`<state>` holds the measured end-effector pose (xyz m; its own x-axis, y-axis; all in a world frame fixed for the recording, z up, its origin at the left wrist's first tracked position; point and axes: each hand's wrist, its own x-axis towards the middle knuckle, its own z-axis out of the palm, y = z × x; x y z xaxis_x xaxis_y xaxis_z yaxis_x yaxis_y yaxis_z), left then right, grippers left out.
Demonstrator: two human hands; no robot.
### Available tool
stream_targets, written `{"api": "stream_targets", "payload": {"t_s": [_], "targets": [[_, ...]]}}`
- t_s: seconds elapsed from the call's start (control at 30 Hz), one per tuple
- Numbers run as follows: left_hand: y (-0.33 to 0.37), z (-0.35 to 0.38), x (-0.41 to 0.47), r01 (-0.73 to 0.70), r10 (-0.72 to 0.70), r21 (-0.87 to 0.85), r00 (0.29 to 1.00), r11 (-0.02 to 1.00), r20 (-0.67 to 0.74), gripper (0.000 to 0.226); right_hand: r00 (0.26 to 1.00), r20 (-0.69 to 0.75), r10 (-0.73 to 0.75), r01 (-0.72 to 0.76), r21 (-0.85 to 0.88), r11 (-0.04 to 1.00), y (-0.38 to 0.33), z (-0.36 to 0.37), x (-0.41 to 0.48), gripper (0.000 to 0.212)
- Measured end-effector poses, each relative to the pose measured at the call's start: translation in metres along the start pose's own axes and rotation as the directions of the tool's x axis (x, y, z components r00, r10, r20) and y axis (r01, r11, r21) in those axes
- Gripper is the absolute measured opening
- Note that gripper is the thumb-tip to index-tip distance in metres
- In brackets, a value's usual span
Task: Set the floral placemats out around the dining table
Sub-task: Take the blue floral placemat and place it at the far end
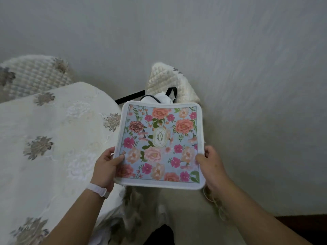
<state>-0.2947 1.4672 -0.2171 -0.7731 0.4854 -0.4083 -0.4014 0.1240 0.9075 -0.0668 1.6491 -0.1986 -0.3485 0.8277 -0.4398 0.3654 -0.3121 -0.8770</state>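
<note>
A square floral placemat (160,144) with a white border, pink and orange flowers on pale blue, is held flat in the air in front of me. My left hand (106,167) grips its near left edge, thumb on top. My right hand (211,165) grips its near right edge. The mat hovers just right of the dining table (44,138), which is covered by a cream embroidered cloth. Whether more mats lie stacked beneath the held one is hidden.
A chair with a quilted cream cover (169,80) stands beyond the mat against the pale wall, with a white bag and black straps (159,98) on it. Another quilted chair back (33,76) is at the far left behind the table.
</note>
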Motion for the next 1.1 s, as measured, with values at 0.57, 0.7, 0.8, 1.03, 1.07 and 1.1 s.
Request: {"api": "stream_targets", "payload": {"t_s": [0.57, 0.7, 0.8, 1.03, 1.07, 1.1], "targets": [[0.062, -0.071, 0.134, -0.058, -0.01, -0.201, 0.947, 0.978, -0.321, 0.02, 0.971, 0.199, -0.13, 0.177, -0.246, 0.953, -0.117, 0.181, 0.146, 0.013], [0.051, -0.094, 0.133, -0.057, -0.068, -0.261, 0.893, 0.964, -0.445, 0.021, 0.945, 0.301, -0.127, 0.216, -0.285, 0.934, -0.118, 0.225, 0.151, 0.01], [0.041, -0.104, 0.132, -0.043, -0.112, -0.283, 0.854, 0.958, -0.508, 0.019, 0.918, 0.384, -0.103, 0.235, -0.314, 0.92, -0.114, 0.247, 0.161, 0.008], [0.039, -0.101, 0.149, 0.036, -0.263, -0.417, 0.824, 0.908, -0.502, 0.018, 0.893, 0.449, -0.042, 0.234, -0.382, 0.894, -0.107, 0.286, 0.21, 0.012], [0.037, -0.098, 0.153, 0.052, -0.289, -0.432, 0.813, 0.9, -0.505, 0.017, 0.886, 0.462, -0.031, 0.226, -0.372, 0.9, -0.108, 0.29, 0.217, 0.012], [0.036, -0.094, 0.158, 0.064, -0.309, -0.443, 0.803, 0.894, -0.509, 0.018, 0.879, 0.477, -0.02, 0.218, -0.363, 0.906, -0.109, 0.295, 0.226, 0.011]]}}
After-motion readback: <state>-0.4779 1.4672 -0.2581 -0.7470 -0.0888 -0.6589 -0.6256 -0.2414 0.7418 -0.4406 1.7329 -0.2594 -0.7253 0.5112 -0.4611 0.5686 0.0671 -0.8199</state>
